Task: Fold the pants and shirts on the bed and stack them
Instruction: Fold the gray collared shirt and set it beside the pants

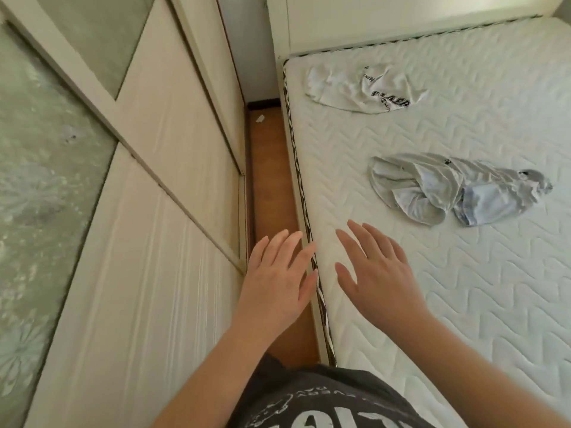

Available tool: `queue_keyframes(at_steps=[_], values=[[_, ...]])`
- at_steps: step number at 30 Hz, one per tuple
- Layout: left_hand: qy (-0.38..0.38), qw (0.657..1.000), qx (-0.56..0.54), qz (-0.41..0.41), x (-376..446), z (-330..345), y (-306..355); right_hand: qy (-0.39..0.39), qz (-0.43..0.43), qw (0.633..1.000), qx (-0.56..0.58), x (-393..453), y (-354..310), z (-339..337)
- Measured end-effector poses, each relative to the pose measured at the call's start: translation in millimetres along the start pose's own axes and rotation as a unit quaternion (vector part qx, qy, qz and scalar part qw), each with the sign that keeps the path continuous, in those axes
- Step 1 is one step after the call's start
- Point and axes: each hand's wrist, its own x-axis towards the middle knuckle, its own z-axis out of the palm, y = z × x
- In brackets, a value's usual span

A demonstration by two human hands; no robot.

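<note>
Two crumpled garments lie on the white quilted mattress. A white shirt with black lettering sits near the far left corner. A pale grey and light blue garment lies bunched nearer to me, right of centre. My left hand hovers with fingers spread over the gap beside the bed. My right hand is spread flat above the mattress's left edge, well short of the grey garment. Neither hand holds anything.
A cream wardrobe with frosted glass panels runs along the left. A narrow strip of brown wooden floor separates it from the bed, with a small scrap of paper at its far end. A white headboard stands behind the mattress.
</note>
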Motion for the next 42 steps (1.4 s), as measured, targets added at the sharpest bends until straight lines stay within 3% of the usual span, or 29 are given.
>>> queue_keyframes(at_steps=[14,22,26,34,42], values=[[-0.019,0.973,-0.049,0.226,237,45,-11,0.039,0.217,0.975,-0.021,119,73,5],[-0.025,0.916,-0.086,0.391,371,85,-21,0.026,0.363,0.931,-0.014,204,94,15],[-0.023,0.875,-0.097,0.474,422,95,-13,0.067,0.432,0.899,-0.015,226,101,15],[-0.056,0.833,-0.077,0.545,465,113,25,0.069,0.505,0.86,0.042,236,119,31],[-0.095,0.826,-0.046,0.553,481,136,64,0.085,0.519,0.849,0.048,234,157,53]])
